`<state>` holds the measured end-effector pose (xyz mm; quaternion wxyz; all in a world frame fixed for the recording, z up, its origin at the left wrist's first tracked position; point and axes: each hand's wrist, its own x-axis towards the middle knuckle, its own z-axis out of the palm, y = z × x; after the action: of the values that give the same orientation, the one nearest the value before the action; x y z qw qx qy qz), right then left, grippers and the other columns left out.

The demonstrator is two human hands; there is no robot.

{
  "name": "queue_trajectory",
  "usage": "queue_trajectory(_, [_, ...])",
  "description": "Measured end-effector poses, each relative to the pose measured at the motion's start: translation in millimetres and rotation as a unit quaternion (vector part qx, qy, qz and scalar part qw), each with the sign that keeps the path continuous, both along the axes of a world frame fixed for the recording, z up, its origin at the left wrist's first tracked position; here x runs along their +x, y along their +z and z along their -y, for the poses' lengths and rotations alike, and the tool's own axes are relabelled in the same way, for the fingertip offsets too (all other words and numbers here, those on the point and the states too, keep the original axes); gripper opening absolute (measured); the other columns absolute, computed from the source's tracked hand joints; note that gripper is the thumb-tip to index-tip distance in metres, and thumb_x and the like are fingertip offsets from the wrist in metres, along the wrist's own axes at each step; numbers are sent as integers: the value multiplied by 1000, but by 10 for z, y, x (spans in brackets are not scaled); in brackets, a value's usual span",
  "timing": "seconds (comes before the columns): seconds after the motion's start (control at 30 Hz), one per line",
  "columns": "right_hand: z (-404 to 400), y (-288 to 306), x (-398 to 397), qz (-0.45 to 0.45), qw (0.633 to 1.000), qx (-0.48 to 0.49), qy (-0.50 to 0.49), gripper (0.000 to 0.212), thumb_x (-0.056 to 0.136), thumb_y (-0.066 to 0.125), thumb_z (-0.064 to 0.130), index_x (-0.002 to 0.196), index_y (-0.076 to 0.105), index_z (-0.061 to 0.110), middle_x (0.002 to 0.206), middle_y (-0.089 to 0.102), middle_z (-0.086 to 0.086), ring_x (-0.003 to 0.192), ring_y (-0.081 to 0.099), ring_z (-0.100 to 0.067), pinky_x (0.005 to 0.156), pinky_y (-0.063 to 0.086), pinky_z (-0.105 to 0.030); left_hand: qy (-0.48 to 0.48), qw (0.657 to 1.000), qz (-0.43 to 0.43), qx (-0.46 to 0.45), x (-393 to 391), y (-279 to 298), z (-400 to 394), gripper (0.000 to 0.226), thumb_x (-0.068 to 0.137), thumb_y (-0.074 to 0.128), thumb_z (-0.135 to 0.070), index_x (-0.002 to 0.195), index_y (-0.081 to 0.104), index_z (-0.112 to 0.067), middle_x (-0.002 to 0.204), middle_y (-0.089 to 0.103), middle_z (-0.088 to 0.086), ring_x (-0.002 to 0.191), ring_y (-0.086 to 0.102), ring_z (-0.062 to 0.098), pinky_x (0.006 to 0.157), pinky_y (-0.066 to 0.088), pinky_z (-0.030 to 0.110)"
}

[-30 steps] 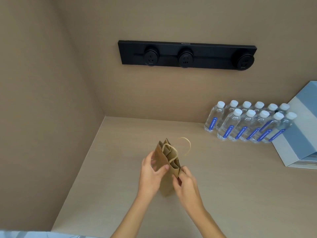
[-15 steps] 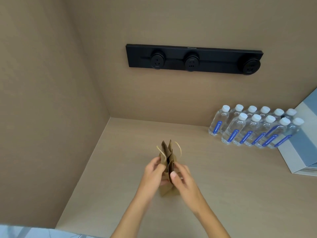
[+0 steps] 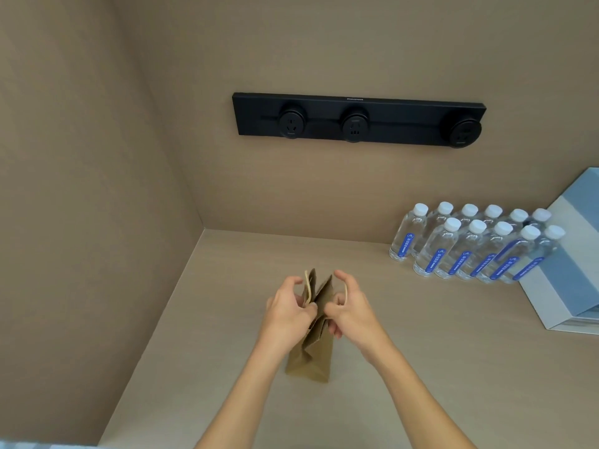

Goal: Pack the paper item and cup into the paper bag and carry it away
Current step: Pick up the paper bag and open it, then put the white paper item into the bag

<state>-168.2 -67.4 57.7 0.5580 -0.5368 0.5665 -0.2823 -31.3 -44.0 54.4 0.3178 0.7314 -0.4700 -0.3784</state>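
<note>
A small brown paper bag (image 3: 312, 358) stands upright on the beige counter (image 3: 421, 367), its top pressed narrow. My left hand (image 3: 287, 311) grips the bag's left upper edge and its pale cord handle. My right hand (image 3: 351, 311) grips the right upper edge with the other handle looped by its fingers. The bag's opening sits between the two hands. No cup or separate paper item shows; what is inside the bag is hidden.
Several water bottles (image 3: 470, 247) with white caps and blue labels stand at the back right. A white and blue box (image 3: 570, 270) leans beside them at the right edge. A black socket strip (image 3: 358, 119) is on the back wall. A wall closes the left side.
Both hands shifted from the bag's near side up to its top edges and handles. The handle loops that stood free are now held in the fingers.
</note>
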Motion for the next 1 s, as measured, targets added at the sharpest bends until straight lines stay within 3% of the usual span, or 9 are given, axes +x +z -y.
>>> queue_trajectory(0.1, [-6, 19, -17, -19, 999, 3, 51, 87, 71, 47, 5, 148, 17, 33, 66, 39, -13, 45, 39, -20, 35, 34, -19, 22, 995, 86, -34, -29, 73, 36, 48, 80, 61, -24, 125, 52, -34, 88, 61, -7, 94, 57, 21, 75, 43, 30])
queue_trajectory(0.2, [4, 5, -42, -29, 999, -17, 41, 84, 61, 42, 12, 144, 31, 14, 53, 37, -8, 37, 31, -10, 36, 27, -16, 35, 985, 166, -29, -31, 117, 41, 3, 83, 57, -20, 81, 59, -21, 76, 54, 2, 86, 59, 36, 66, 41, 32])
queue_trajectory(0.3, [-9, -1, -134, -48, 998, -41, 16, 79, 58, 40, 12, 137, 42, 9, 46, 34, -2, 37, 26, -9, 39, 24, -17, 50, 985, 163, -7, 63, 96, 18, 26, 82, 56, -19, 59, 43, -15, 78, 61, 14, 80, 60, 42, 62, 44, 33])
queue_trajectory(0.47, [-94, 50, -394, -54, 998, -38, 16, 73, 60, 40, 11, 133, 49, 11, 36, 40, 10, 32, 36, -3, 35, 30, -13, 70, 989, 131, -9, 321, 99, -43, 17, 78, 60, -12, 65, 62, -2, 57, 59, 11, 63, 58, 38, 56, 43, 29])
queue_trajectory(0.67, [-245, 105, -568, -118, 984, -105, 81, 67, 63, 41, 16, 126, 49, 37, 39, 32, 11, 43, 30, -9, 44, 28, -24, 38, 992, 123, -12, 439, 116, -109, 37, 78, 63, -8, 46, 45, -12, 47, 39, 3, 50, 33, 29, 46, 29, 27])
queue_trajectory(0.77, [-336, 106, -612, -191, 967, -126, 108, 58, 69, 44, 18, 120, 45, 45, 57, 43, 11, 52, 39, -10, 49, 35, -25, 12, 991, 129, -19, 401, 123, -117, 40, 80, 63, -9, 45, 44, -14, 47, 38, 2, 49, 33, 27, 46, 28, 26])
queue_trajectory(0.87, [-438, 143, -686, -287, 918, -205, 180, 50, 80, 47, 22, 124, 38, 44, 109, 44, 19, 93, 48, -5, 78, 44, -21, -21, 986, 164, -20, 388, 136, -99, 28, 82, 64, -14, 55, 57, -12, 54, 48, 5, 56, 44, 30, 52, 35, 29])
queue_trajectory(0.93, [-475, 191, -720, -313, 882, -271, 225, 57, 81, 50, 9, 126, 36, 42, 133, 31, 22, 116, 37, -6, 91, 40, -24, -37, 984, 174, -25, 389, 146, -82, 29, 82, 64, -17, 55, 55, -17, 56, 50, 5, 57, 47, 31, 52, 38, 29])
queue_trajectory(1.0, [-474, 235, -721, -337, 847, -317, 262, 68, 77, 49, -8, 127, 42, 37, 140, 32, 19, 123, 33, -9, 95, 39, -26, -42, 982, 181, -27, 382, 151, -70, 27, 82, 65, -19, 57, 56, -17, 57, 53, 8, 60, 52, 34, 52, 38, 29])
